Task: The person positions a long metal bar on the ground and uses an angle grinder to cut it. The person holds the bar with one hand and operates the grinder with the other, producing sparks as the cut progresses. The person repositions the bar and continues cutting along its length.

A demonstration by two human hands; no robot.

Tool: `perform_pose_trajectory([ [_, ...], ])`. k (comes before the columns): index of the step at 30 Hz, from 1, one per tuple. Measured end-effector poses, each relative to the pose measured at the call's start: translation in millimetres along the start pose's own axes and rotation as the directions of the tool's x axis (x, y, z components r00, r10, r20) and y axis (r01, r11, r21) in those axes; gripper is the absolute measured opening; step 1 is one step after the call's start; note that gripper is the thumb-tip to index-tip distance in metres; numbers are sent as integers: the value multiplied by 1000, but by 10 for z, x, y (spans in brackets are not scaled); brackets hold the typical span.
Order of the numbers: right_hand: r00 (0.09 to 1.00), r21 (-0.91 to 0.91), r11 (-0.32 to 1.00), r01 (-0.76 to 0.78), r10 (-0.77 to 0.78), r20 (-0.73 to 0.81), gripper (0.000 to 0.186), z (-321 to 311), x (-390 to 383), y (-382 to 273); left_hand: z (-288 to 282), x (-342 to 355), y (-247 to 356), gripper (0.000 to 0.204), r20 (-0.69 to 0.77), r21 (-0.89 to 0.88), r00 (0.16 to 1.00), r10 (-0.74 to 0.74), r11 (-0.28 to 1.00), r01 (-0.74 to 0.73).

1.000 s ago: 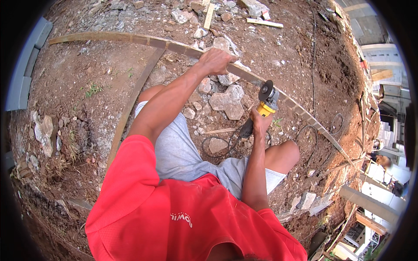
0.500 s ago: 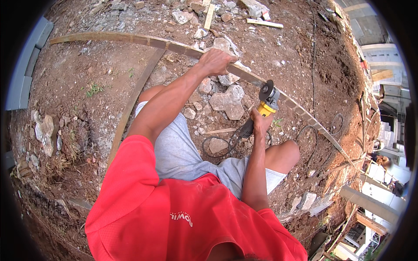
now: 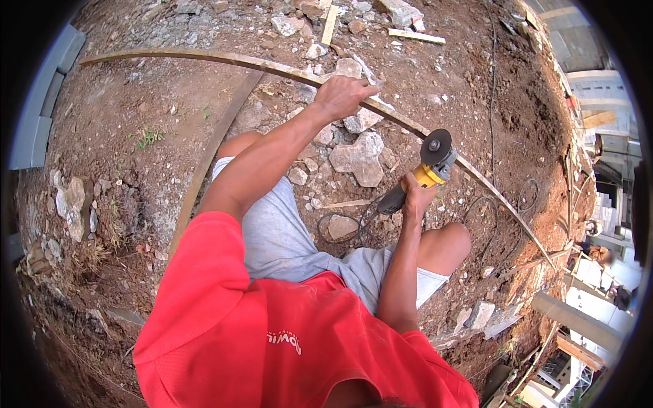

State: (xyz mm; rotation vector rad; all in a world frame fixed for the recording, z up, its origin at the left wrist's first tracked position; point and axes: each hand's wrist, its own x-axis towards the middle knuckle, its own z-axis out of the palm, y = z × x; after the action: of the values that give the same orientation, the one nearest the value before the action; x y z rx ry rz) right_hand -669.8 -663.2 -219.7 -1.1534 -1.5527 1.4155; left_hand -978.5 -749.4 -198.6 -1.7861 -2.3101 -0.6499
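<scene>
My left hand (image 3: 343,95) is stretched forward and closed over a long rusty metal bar (image 3: 204,58) that runs across the dirt from the far left to the right. My right hand (image 3: 416,198) grips the body of a yellow and black angle grinder (image 3: 425,170), whose dark disc (image 3: 436,146) sits right at the bar, a short way to the right of my left hand. The grinder's black cable (image 3: 343,228) loops on the ground between my knees. I am crouched in grey shorts and a red shirt.
A second rusty bar (image 3: 207,153) runs diagonally under my left arm. Rocks (image 3: 359,155) and rubble lie ahead of my knees, wood scraps (image 3: 415,35) further off. Black cable (image 3: 493,88) trails on the right slope. A grey block (image 3: 41,102) stands left, concrete structures right.
The grinder's disc has stayed at the bar, shifting only slightly. My left hand keeps its hold on the bar.
</scene>
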Motion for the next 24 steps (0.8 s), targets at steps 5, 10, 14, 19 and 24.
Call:
perform_pose_trajectory([
  [5, 1000, 37, 999, -5, 5, -18, 28, -98, -100, -102, 69, 45, 26, 37, -232, 4, 973, -21, 1000, 22],
  [10, 1000, -30, 1000, 0, 0, -10, 27, -171, -114, 56, 92, 95, 14, 29, -133, -2, 991, -26, 1000, 26],
  [14, 999, -55, 998, -30, 30, 15, 32, -223, -108, 163, -46, 194, 28, 17, 227, -33, 968, -104, 993, 115],
  [19, 996, -91, 991, -94, 94, -5, 39, -170, -109, 165, -117, 198, -19, 17, 266, -24, 961, -75, 996, 84],
  [24, 997, -132, 988, -82, 82, -3, 39, -136, -86, 212, -130, 216, -1, 17, 286, -37, 955, -82, 995, 97],
])
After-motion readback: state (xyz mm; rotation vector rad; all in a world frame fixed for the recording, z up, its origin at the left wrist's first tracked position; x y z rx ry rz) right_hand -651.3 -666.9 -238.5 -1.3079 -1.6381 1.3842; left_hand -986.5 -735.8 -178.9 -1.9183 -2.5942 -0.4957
